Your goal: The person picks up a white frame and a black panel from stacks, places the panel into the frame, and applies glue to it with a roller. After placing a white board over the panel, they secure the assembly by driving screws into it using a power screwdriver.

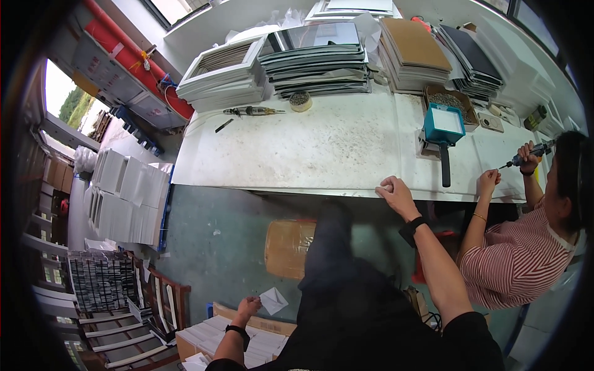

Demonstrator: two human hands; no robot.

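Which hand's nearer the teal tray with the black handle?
Right: the right hand is at the table edge, left of the teal tray; the left hand, holding a white sheet, is much farther.

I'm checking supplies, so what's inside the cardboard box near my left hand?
The cardboard box holds flat white pieces, packed closely. Whatever lies beneath them is covered, and your left forearm hides some contents. Your left hand holds a white sheet.
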